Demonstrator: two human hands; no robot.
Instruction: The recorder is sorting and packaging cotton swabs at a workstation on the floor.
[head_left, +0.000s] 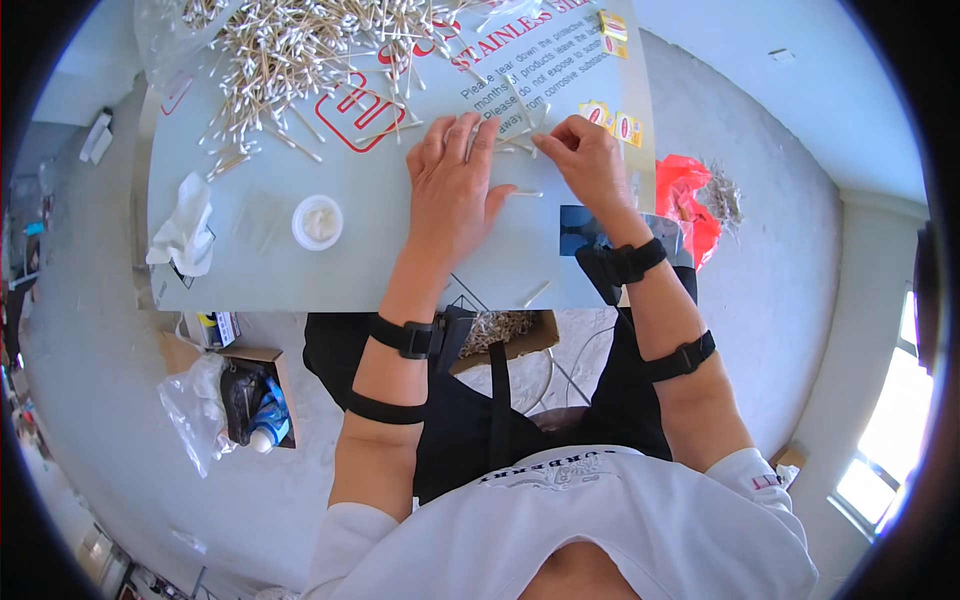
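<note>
My left hand (pixel 450 180) lies palm down on the sheet-covered table (pixel 380 270), fingers stretched and thumb spread. A loose cotton swab (pixel 526 193) lies by its thumb. To the right, my right hand (pixel 590 165) is closed in a pinch, with the white tip of a cotton swab (pixel 538 140) at its fingertips. Several more swabs lie between the two hands, partly hidden by the fingers. Beyond them, what looks like a clear plastic sleeve (pixel 518 108) lies on the sheet. A large heap of cotton swabs (pixel 290 60) spreads over the far left.
A small round tub (pixel 318 222) with white contents and a crumpled tissue (pixel 187 228) stand at left. Yellow labels (pixel 627 128) lie along the right edge. A red plastic bag (pixel 688 205) sits beyond that edge. Below the front edge are a box of swabs (pixel 500 335) and another carton (pixel 285 400).
</note>
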